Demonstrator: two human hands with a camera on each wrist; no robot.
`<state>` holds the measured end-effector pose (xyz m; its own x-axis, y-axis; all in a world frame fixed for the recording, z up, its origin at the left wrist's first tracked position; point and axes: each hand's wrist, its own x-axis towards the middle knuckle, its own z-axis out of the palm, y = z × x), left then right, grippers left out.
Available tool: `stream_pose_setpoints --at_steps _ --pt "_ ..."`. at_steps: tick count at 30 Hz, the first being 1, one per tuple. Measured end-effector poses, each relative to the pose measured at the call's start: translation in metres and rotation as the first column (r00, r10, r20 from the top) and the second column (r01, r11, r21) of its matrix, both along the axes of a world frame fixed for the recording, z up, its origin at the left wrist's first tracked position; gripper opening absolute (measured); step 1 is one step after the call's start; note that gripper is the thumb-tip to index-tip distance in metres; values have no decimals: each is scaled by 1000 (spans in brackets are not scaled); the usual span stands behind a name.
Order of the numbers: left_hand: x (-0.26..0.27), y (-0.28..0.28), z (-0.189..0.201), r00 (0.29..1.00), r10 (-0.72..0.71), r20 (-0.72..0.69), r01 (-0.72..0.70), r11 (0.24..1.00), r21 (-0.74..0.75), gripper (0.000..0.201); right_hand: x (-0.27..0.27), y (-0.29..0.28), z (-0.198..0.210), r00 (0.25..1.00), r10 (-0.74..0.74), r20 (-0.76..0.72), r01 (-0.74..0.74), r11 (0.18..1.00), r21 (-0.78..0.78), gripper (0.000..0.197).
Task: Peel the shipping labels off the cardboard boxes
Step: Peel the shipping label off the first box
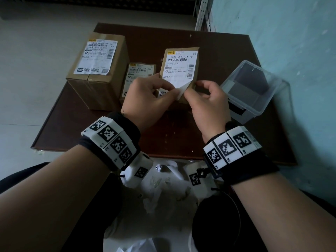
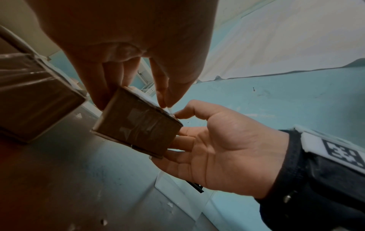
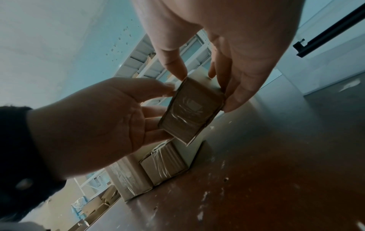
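Mid-frame: left hand (image 1: 145, 93) pinches the label (image 1: 179, 70) corner; right hand (image 1: 205, 99) grips the box (image 1: 190, 87). Next, likely a steady upward peel.

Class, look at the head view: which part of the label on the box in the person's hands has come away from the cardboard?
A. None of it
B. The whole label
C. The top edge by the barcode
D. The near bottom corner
D: the shipping label is folded up at its near bottom corner between the left hand and right hand, while its barcode end lies flat on the held box.
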<state>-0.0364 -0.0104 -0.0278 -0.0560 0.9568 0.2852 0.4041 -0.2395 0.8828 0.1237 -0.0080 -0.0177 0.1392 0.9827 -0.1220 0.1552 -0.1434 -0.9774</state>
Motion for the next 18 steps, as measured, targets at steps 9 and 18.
stream_pose_setpoints --at_steps 9,18 --pt "0 -2 2 999 -7 -35 5 998 -60 7 0 0 -3 998 36 57 -38 999 34 53" --pt "-1 1 1 1000 -24 -17 22 997 -73 16 2 -1 -6 992 121 20 -123 984 125 41"
